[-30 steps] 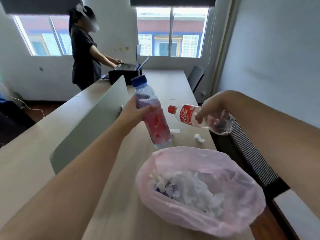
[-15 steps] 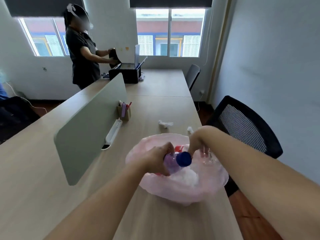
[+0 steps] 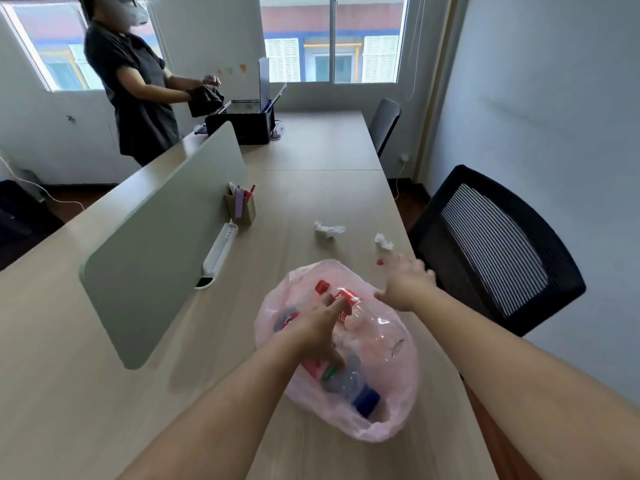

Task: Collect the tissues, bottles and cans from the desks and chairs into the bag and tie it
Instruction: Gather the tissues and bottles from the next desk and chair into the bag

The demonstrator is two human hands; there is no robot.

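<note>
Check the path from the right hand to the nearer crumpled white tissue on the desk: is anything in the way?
Nothing visible blocks it. The right hand hovers open just short of the small crumpled white tissue, with bare wooden desk between them. A tiny red speck by the fingertips is too small to identify.

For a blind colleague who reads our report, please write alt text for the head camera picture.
Two hands work over an open pink bag on a wooden desk: the left hand touches the bottles inside, the right hand stretches open toward two crumpled tissues. A black chair stands nearby.
</note>
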